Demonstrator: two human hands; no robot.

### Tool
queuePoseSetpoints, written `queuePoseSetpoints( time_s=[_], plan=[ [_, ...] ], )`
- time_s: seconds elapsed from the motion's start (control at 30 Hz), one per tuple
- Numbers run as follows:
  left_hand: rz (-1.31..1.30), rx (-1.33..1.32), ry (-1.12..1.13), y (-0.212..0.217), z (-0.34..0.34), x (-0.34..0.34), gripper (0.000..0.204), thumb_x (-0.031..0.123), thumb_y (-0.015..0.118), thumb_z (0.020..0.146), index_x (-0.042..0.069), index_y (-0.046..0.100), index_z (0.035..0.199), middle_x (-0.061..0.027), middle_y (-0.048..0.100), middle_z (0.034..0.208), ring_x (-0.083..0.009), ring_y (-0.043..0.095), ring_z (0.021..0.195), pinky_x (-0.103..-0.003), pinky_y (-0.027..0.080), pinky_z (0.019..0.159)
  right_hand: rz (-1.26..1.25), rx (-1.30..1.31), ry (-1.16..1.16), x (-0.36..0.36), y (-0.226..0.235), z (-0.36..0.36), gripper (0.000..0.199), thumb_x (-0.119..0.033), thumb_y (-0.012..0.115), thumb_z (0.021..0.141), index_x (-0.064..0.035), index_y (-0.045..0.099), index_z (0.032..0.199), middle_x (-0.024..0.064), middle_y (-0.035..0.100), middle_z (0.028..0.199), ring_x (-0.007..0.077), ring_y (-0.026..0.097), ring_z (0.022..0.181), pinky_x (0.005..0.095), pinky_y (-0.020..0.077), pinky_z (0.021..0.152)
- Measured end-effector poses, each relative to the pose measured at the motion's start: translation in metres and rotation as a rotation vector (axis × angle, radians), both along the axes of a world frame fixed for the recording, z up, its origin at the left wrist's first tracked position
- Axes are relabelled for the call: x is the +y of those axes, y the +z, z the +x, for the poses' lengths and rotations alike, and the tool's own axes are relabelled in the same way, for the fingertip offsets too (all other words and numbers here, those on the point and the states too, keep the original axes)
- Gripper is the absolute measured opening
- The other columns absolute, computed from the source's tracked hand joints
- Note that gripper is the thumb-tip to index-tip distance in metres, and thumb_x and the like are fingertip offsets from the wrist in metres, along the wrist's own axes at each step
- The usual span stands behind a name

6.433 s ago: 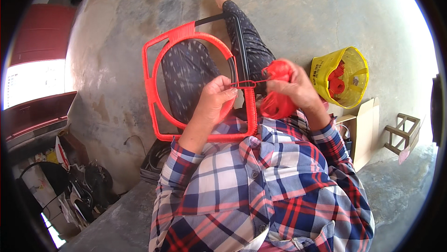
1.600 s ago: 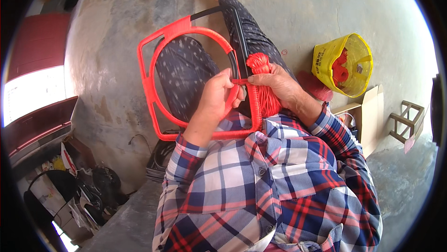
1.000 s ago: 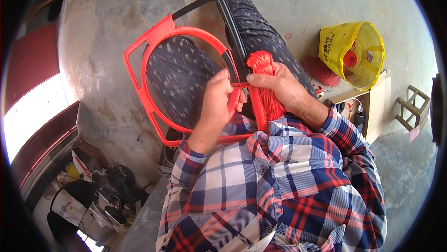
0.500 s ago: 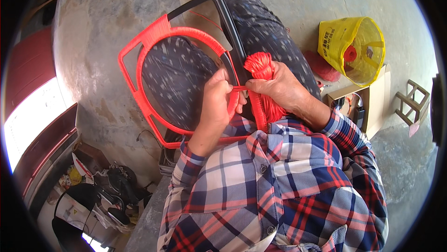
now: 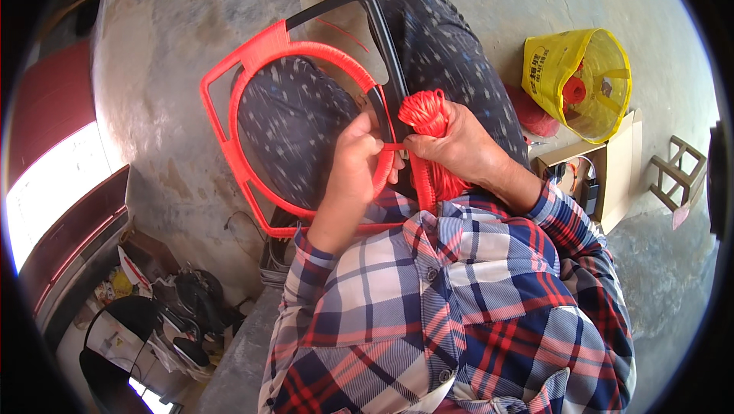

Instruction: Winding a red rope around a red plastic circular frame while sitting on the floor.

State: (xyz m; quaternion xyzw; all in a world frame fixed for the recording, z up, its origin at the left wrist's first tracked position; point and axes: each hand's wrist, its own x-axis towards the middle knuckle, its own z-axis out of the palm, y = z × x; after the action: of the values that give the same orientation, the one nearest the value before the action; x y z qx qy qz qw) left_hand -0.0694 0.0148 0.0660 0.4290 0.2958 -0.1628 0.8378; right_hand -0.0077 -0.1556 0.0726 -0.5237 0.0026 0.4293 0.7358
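Right hand [image 5: 459, 146] gripped the red cord bundle [image 5: 425, 112], left hand [image 5: 358, 155] pinched its strand at the red-wrapped frame [image 5: 252, 81] resting across the lap; yellow bag [image 5: 575, 81] sat right.

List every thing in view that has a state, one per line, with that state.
Frame: partly wrapped in red cord, black bar still bare, resting on the lap.
Cord bundle: wound up, gripped in the right hand.
Cord strand: taut between both hands.
Left hand: pinching the strand at the frame.
Yellow bag: open, red spool inside.
Cardboard box: open.
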Motion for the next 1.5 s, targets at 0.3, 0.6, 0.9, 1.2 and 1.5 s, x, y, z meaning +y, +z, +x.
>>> queuePoseSetpoints(
  time_s=[0.3, 0.6, 0.9, 1.2, 1.5],
  plan=[
    [0.007, -0.036, -0.019, -0.006, -0.002, 0.003, 0.037, 0.008, 0.043, 0.076, -0.005, 0.054, 0.109, -0.0128, 0.062, 0.077, -0.0171, 0.059, 0.053, -0.026, 0.049, 0.042, -0.006, -0.036, -0.064, 0.005, -0.006, 0.000, 0.014, 0.001, 0.062, 0.084, -0.0005, 0.059, 0.098, 0.0028, 0.065, 0.082, 0.0097, 0.061, 0.072, 0.0262, 0.0517, 0.071],
    [-0.028, -0.132, -0.022, -0.009, 0.000, 0.008, 0.036, 0.011, 0.043, 0.076, -0.004, 0.055, 0.107, -0.0112, 0.062, 0.077, -0.0154, 0.058, 0.054, -0.025, 0.049, 0.042, 0.059, 0.204, -0.109, 0.000, -0.004, -0.003, 0.010, 0.000, 0.064, 0.083, -0.0027, 0.061, 0.092, 0.0039, 0.066, 0.082, 0.0109, 0.064, 0.073, 0.0271, 0.0528, 0.069],
    [-0.060, -0.261, 0.021, -0.005, -0.003, 0.012, 0.029, 0.011, 0.044, 0.077, -0.003, 0.055, 0.101, -0.0113, 0.061, 0.072, -0.0159, 0.059, 0.053, -0.025, 0.048, 0.044, 0.208, 0.188, -0.277, -0.019, -0.007, -0.008, 0.003, -0.002, 0.061, 0.081, -0.0025, 0.061, 0.084, 0.0067, 0.063, 0.075, 0.0168, 0.061, 0.067, 0.0288, 0.0499, 0.065],
    [-0.117, -0.260, -0.002, -0.013, 0.004, 0.014, 0.021, 0.010, 0.044, 0.078, 0.001, 0.054, 0.095, -0.0104, 0.058, 0.074, -0.0187, 0.058, 0.057, -0.028, 0.047, 0.045, 0.206, -0.012, -0.224, -0.029, 0.018, -0.020, 0.006, -0.003, 0.062, 0.079, -0.0014, 0.060, 0.084, 0.0079, 0.063, 0.078, 0.0170, 0.060, 0.074, 0.0303, 0.0485, 0.071],
    [-0.135, -0.169, -0.006, -0.022, 0.006, 0.016, 0.026, 0.012, 0.045, 0.078, 0.001, 0.055, 0.099, -0.0107, 0.058, 0.067, -0.0194, 0.058, 0.055, -0.029, 0.047, 0.044, 0.099, -0.274, -0.416, -0.107, 0.027, 0.000, 0.031, -0.012, 0.057, 0.085, 0.0065, 0.057, 0.111, 0.0216, 0.065, 0.107, 0.0290, 0.065, 0.092, 0.0401, 0.0543, 0.080]
  ],
)
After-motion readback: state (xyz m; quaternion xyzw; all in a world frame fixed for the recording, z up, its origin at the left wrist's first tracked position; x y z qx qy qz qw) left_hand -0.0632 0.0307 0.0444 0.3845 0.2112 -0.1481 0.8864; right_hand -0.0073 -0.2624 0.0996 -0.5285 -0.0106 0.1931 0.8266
